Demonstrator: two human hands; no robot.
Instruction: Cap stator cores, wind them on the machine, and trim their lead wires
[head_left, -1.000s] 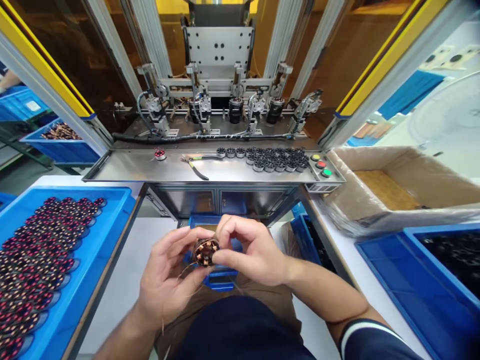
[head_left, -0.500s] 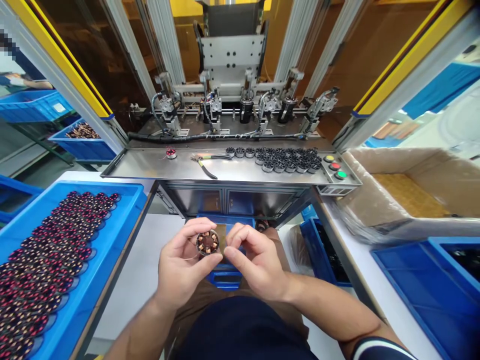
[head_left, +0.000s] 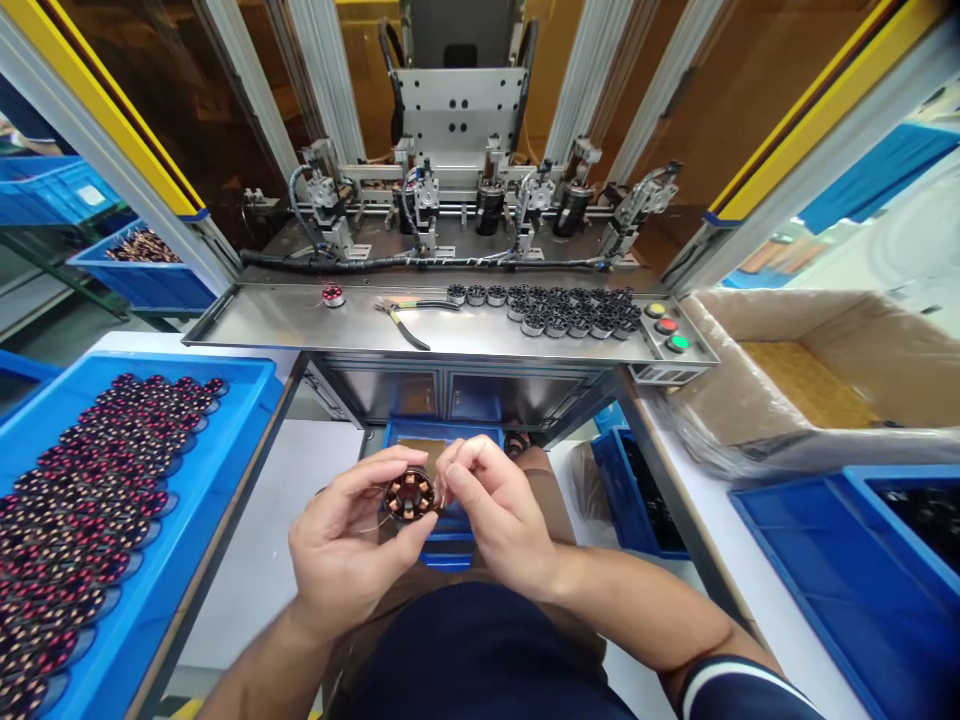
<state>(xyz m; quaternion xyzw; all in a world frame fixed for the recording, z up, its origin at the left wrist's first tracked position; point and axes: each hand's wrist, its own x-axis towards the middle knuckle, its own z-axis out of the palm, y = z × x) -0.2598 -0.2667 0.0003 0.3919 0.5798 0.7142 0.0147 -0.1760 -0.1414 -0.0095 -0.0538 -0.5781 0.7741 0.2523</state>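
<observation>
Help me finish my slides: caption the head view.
Left hand holding a copper-wound ring, right hand beside it, before a metal tray with pliers and dark rings.

Ahead of you, the bare middle of the shiny steel tray (head_left: 285, 325) is open between the small red-topped round part (head_left: 333, 296) and the pliers with green-and-black handles (head_left: 409, 322). Farther right, the cluster of black ring-shaped parts (head_left: 574, 312) blocks your path up to the coloured push buttons (head_left: 667, 326). Behind the tray, the thick black cable bundle (head_left: 435, 262) runs across your way to the metal clamp fixtures. On your left, the blue plastic bin's raised rim (head_left: 255, 372) stands in a sideways reach.
</observation>
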